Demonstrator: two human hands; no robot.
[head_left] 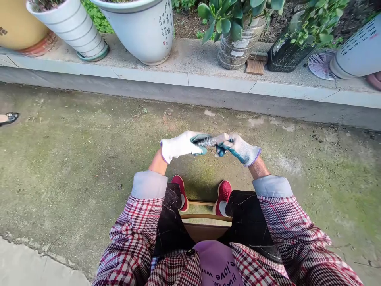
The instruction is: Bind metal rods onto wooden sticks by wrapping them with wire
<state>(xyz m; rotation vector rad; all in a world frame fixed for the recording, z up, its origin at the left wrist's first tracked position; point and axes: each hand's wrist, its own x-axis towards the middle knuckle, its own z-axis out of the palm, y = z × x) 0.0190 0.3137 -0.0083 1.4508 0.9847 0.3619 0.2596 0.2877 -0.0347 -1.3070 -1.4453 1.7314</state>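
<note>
Both of my hands wear white knit gloves with teal-coated palms and purple cuffs, held out in front of me above the concrete. Between them is a brush (210, 141) with greyish, wire-like bristles, partly covered by the gloves and slightly blurred. My right hand (239, 148) is closed around its pale handle end, fingers curled under. On the other side my left hand (183, 145) has its fingers and thumb about the bristled end. How firmly the left fingers press is hard to see.
A low tiled ledge (217, 82) runs across the back, with a large white pot (143, 31), a striped white pot (76, 29) and several other planters on it. Below me are my red shoes (224, 192) and a wooden seat (205, 230). Another person's shoe (10, 117) shows at far left.
</note>
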